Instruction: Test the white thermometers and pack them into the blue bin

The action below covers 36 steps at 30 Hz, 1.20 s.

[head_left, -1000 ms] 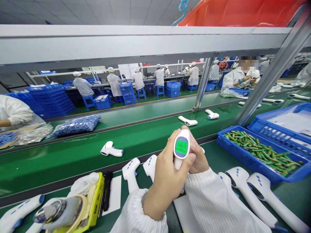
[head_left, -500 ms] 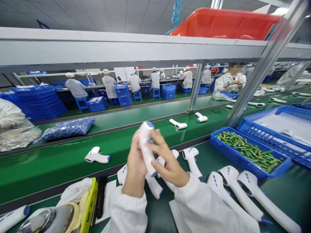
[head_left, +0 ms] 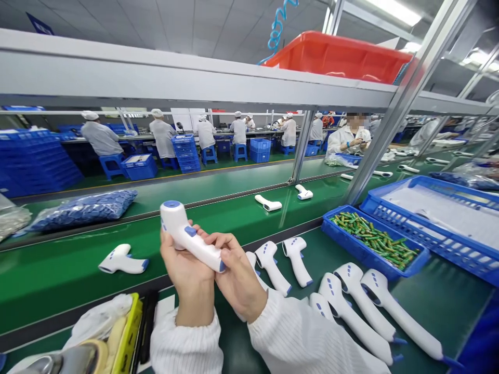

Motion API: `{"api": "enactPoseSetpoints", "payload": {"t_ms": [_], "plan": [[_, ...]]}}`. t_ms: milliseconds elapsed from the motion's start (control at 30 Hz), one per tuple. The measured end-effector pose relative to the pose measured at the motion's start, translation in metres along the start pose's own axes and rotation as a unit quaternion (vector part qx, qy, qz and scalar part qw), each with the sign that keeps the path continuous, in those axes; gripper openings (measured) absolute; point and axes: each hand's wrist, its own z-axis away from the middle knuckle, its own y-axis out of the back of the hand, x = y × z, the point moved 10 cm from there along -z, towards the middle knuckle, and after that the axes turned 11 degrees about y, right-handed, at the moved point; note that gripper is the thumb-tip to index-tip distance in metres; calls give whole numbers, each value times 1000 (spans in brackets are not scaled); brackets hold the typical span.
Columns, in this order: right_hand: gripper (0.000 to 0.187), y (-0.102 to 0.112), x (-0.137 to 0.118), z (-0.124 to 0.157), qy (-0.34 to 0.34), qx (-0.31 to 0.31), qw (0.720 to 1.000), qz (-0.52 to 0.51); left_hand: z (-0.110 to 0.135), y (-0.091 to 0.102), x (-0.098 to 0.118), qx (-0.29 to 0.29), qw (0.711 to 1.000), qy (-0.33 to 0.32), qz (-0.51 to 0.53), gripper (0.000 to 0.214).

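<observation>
Both my hands hold a white infrared thermometer (head_left: 186,234) with blue trim, tilted so its head points up and to the left. My left hand (head_left: 183,262) wraps beneath the head and my right hand (head_left: 236,275) grips the handle near its blue-tipped end. Just to the right of my right hand, several similar white thermometers (head_left: 273,267) lie on the green bench mat (head_left: 440,301). Another white thermometer (head_left: 122,261) lies on the green conveyor belt (head_left: 218,221) beyond my left hand. The thermometer's display is turned away and hidden.
A blue tray (head_left: 343,241) holds green batteries (head_left: 374,236), beside a blue crate (head_left: 429,221). At lower left are a yellow holder (head_left: 129,330) and a plastic bag (head_left: 99,319). A bag of blue parts (head_left: 86,210) lies on the belt. A co-worker (head_left: 349,140) sits beyond the shelf frame (head_left: 300,148).
The thermometer has turned from upright with its green display facing me to a tilted position with the display hidden. Both hands have shifted their grip, and the view has swung, showing more of the bench at right.
</observation>
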Motion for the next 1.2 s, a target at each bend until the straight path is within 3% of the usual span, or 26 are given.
{"api": "enactPoseSetpoints", "payload": {"t_ms": [100,167,233,267,300,333,367,433,500,600,700,767,867,967,1100,1200], "plan": [[16,-7,12,-2,-55,51,994,-80,1,11,18,33,996,-74,21,21],[19,-12,13,-11,-74,23,995,-59,-3,9,21,18,997,-75,16,25],[16,-8,14,-29,-95,-52,993,56,-8,10,21,13,998,-63,20,30],[12,2,17,-41,-104,-100,975,168,-10,12,20,22,998,-56,25,30],[9,17,19,-57,-110,-141,939,293,-13,15,19,34,998,-47,29,29],[12,39,20,-74,-111,-182,864,456,-14,18,17,49,997,-41,33,27],[12,64,19,-93,-115,-190,820,527,-15,21,16,60,997,-38,34,26],[7,116,10,-130,-112,-180,764,610,-15,21,13,64,997,-39,27,27],[14,168,-1,-157,-111,-164,704,682,-16,19,10,58,997,-42,16,30],[31,231,-16,-174,-122,-140,633,752,-19,20,2,66,997,-30,10,32],[32,271,-18,-177,-141,-126,605,774,-25,25,-4,82,996,-14,22,32],[30,283,-13,-177,-150,-126,612,767,-28,27,-5,83,996,-10,29,33],[28,279,-8,-180,-143,-128,654,732,-29,30,-4,80,996,-15,31,34],[28,256,-20,-181,-107,-107,723,674,-29,29,-5,73,997,-19,22,34],[43,213,-57,-164,-66,-52,818,569,-29,25,-11,59,998,-13,2,36],[49,185,-83,-143,-59,-9,867,495,-29,20,-20,39,999,-3,-26,39]]}}
